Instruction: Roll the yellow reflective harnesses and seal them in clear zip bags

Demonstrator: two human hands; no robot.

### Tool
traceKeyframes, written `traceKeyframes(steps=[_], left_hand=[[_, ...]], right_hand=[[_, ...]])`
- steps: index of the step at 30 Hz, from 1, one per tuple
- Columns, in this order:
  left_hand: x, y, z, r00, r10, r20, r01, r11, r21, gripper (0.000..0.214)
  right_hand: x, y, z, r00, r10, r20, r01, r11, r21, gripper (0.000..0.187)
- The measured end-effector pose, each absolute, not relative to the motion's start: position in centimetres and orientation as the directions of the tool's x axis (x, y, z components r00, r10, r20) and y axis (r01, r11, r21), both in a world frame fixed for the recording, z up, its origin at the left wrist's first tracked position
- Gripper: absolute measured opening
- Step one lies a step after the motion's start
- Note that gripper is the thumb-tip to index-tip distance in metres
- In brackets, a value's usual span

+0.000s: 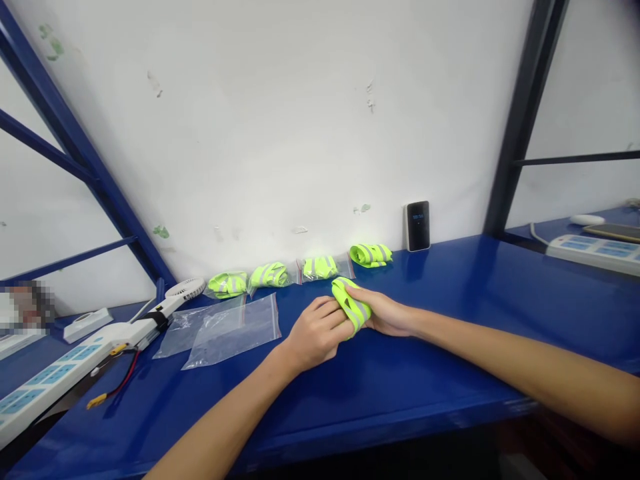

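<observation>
Both my hands grip one folded neon-yellow reflective band [351, 305] just above the blue tabletop [450, 320]. My left hand [315, 332] pinches its near side with curled fingers. My right hand [387, 313] cups it from the right. Along the wall behind lie several more folded bands: three in small clear bags [227, 285], [270, 275], [320, 267], and one loose [371, 254]. Left of my hands two empty clear zip bags [235, 329] lie flat.
A black phone-like device [417, 226] leans upright on the wall. A white power strip [55, 377] and a small white fan [184, 289] sit at the left, with a red wire [120, 385]. Another power strip [595, 252] lies far right. Blue rack posts frame both sides.
</observation>
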State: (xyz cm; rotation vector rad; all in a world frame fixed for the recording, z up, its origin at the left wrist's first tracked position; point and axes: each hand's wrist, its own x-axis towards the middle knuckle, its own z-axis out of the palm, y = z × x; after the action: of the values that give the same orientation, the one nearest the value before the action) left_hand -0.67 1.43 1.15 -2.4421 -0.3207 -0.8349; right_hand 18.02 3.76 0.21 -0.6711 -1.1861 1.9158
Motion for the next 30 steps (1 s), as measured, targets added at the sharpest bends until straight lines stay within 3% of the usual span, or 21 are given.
traceKeyframes(steps=[7,13,17,19,21,24,27,30], left_hand=[[-0.1,0.7,0.5,0.732,-0.102,0.673,0.356,-0.786,-0.506,0.013],[0.8,0.5,1.0,0.685,-0.169,0.709,0.343,-0.784,-0.518,0.019],[0.1,0.8,1.3,0.673,-0.133,0.728,0.373,-0.789,-0.489,0.019],[-0.6,0.9,1.4,0.682,-0.045,0.73,0.387,-0.825,-0.412,0.017],[-1.2,0.8,1.3,0.659,0.055,0.75,0.39,-0.878,-0.278,0.033],[-1.4,0.8,1.3,0.464,0.348,0.814,0.489,-0.867,0.092,0.059],[-1.0,1.2,1.3,0.328,0.685,0.651,0.558,-0.696,0.451,0.073],[-0.9,1.7,1.2,0.402,0.768,0.499,0.582,-0.635,0.508,0.065]], right_hand=[[18.6,4.2,0.3,-0.631,0.775,-0.037,-0.279,-0.272,-0.921,0.032],[19.6,4.3,1.6,-0.779,0.59,-0.214,-0.091,-0.443,-0.892,0.03],[19.2,4.1,1.6,-0.712,0.693,-0.112,-0.186,-0.34,-0.922,0.024],[18.9,4.1,1.5,-0.626,0.779,-0.025,-0.253,-0.234,-0.939,0.024],[18.6,4.0,1.4,-0.513,0.857,0.056,-0.296,-0.115,-0.948,0.026],[18.4,3.9,1.3,-0.397,0.899,0.186,-0.298,0.066,-0.952,0.034],[18.1,3.5,1.2,-0.364,0.888,0.28,-0.22,0.21,-0.953,0.04],[17.8,3.1,1.3,-0.363,0.885,0.293,-0.174,0.244,-0.954,0.042]])
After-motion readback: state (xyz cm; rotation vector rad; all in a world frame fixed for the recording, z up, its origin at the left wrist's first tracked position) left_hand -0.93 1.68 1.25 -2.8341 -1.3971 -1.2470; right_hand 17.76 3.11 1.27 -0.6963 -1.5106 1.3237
